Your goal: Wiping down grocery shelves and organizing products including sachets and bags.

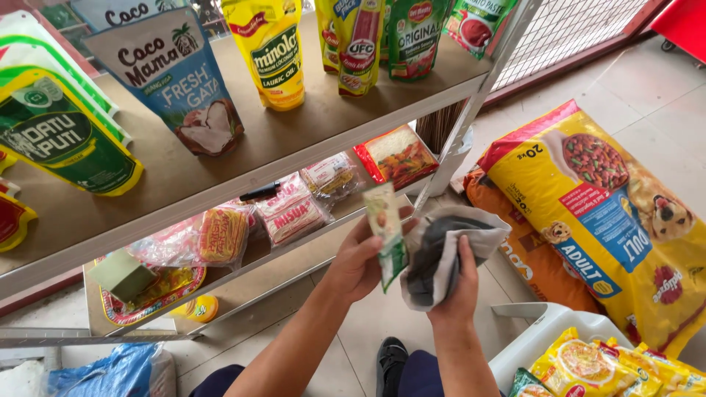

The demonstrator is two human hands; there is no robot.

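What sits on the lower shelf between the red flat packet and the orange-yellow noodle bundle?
In the head view, clear packets of white noodles with red labels lie between the red flat packet and the orange-yellow noodle bundle.

Bright even daylight, soft shadows under shelves — sharp focus, wide-angle edge bending

Both forearms are bare, with no sleeves visible. Left hand and right hand: no gloves, rings or watch. Dark trousers; black shoe.
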